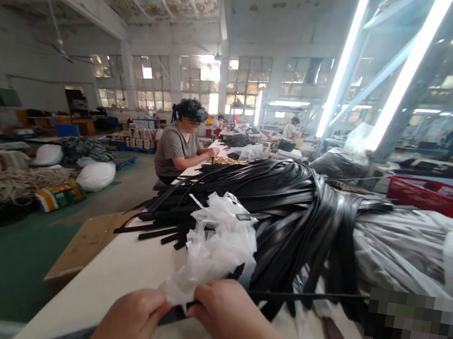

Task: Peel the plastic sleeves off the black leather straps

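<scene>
My left hand (134, 318) and my right hand (225, 312) are both closed at the near edge of a pale worktable (118, 278). Between them they pinch the lower end of a crumpled white plastic bag (217, 242), and a black strap (175, 315) runs under the fingers. Just behind the bag lies a big heap of black leather straps (288, 213), fanned out toward the left edge of the table. A single thin black strap (310, 294) stretches right from my right hand.
A seated person (176, 144) works further along the same table. Grey plastic-wrapped bundles (412, 245) lie right of the straps, with a red crate (441, 198) behind. A cardboard box (85, 244) stands on the green floor at left, among sacks and bags.
</scene>
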